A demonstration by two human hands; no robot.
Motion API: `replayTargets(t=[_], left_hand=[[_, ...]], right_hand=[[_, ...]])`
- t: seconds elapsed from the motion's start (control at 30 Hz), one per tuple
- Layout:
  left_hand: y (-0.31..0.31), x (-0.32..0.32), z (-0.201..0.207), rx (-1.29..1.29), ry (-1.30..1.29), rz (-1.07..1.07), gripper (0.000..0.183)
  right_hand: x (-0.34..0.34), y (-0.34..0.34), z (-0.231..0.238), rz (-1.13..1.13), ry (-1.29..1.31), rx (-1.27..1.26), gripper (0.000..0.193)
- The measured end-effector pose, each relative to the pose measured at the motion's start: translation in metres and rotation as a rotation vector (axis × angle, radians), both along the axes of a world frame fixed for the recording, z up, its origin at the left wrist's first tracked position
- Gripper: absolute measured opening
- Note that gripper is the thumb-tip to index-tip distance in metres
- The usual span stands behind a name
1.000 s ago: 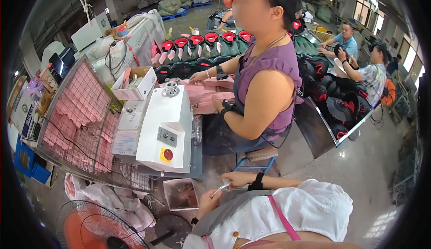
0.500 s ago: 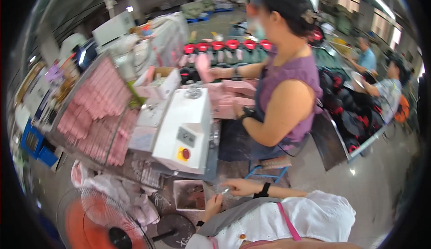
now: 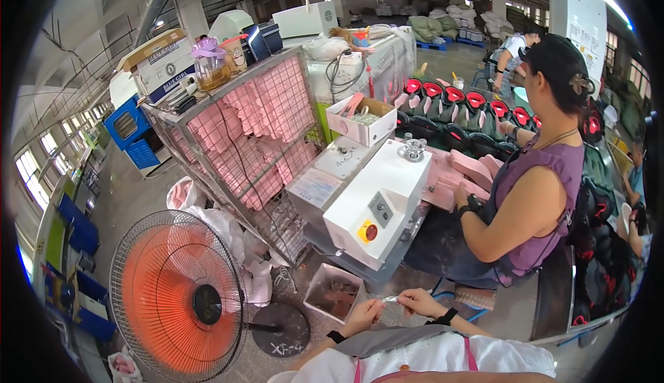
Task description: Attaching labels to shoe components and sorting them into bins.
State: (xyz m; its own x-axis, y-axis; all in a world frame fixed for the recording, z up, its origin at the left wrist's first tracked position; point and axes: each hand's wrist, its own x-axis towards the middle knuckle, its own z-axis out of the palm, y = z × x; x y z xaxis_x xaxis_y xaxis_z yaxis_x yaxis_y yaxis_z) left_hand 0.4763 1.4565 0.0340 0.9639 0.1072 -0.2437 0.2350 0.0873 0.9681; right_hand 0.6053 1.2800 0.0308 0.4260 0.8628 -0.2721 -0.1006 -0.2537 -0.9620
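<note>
Low in front of my body, my left hand (image 3: 364, 313) and my right hand (image 3: 420, 303) face each other, fingers closed in a pinch. A small, shiny whitish piece (image 3: 391, 299) spans the gap between them, gripped from both sides. It is too small to name. Just beyond my left hand, on the floor, stands an open pale box (image 3: 315, 288) with dark reddish scraps inside.
A white machine (image 3: 366, 210) with a red knob stands ahead, beside a wire cage (image 3: 266, 196) of pink insoles. On the left is a standing fan (image 3: 155, 293). At right a co-worker (image 3: 532, 196) sits by pink insoles (image 3: 449, 179) and a row of shoes (image 3: 453, 95).
My view has swung left, so the scene sits further right. The co-worker's far hand, which held up a pink insole, now reaches toward the shoe row. My hands remain together on the whitish piece.
</note>
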Motion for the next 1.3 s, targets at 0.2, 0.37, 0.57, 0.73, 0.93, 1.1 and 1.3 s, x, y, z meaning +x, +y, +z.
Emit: replayTargets(t=[0.2,0.37,0.57,0.73,0.93,1.1,1.3], left_hand=[[0.002,-0.001,0.008,0.147,0.128,-0.128,0.029],[0.004,-0.004,0.005,0.174,0.058,-0.110,0.029],[0.010,-0.004,-0.009,-0.110,-0.112,-0.127,0.028],[0.005,-0.004,-0.012,0.459,-0.086,-0.072,0.022],[0.001,-0.003,-0.016,0.556,-0.137,-0.400,0.027],[-0.007,0.015,0.028,0.542,-0.215,-0.506,0.029],[-0.028,0.033,0.045,0.347,-0.044,-0.283,0.027]], right_hand=[[0.002,0.012,-0.007,-0.202,0.022,0.134,0.023],[-0.005,0.020,0.009,-0.359,-0.056,0.129,0.021],[-0.024,0.026,0.016,0.046,-0.418,-0.071,0.019],[-0.021,0.022,0.005,0.243,-0.829,0.004,0.020],[-0.022,0.012,0.031,-0.080,-0.613,0.030,0.017],[-0.017,0.003,0.033,0.015,-0.373,0.155,0.016],[-0.002,-0.011,0.035,-0.098,-0.238,0.214,0.021]])
